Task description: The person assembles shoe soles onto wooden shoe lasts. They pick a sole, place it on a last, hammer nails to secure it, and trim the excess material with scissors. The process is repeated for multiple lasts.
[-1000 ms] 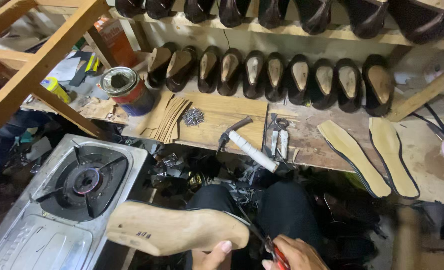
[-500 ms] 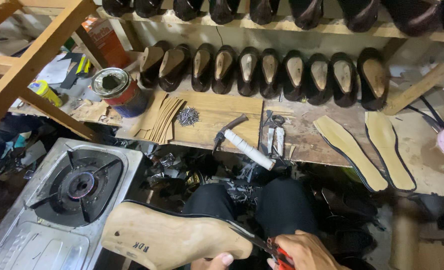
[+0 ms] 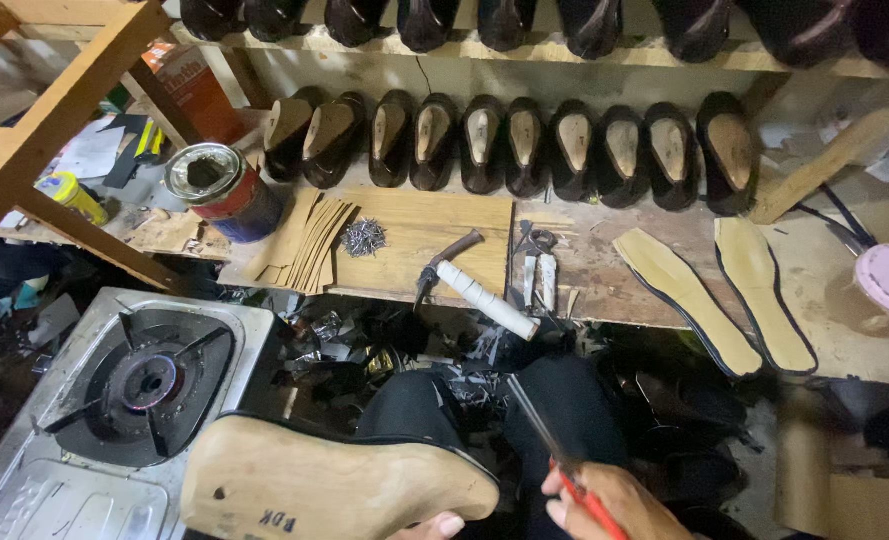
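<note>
Low at frame bottom, the left hand (image 3: 442, 525) shows only fingertips under the tan wooden shoe last with black leather edging (image 3: 334, 485), supporting it beside the steel gas burner (image 3: 144, 385); grip unclear. Right hand (image 3: 604, 505) clenched around red-handled pliers (image 3: 564, 470).

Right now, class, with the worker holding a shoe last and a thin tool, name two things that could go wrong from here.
1. The right hand grips a thin red-handled tool whose tip points up over the lap; a slip could jab the leg or the left hand's fingertips under the shoe last.
2. The hammer overhangs the workbench edge; a knock could tip it onto the knees.
</note>
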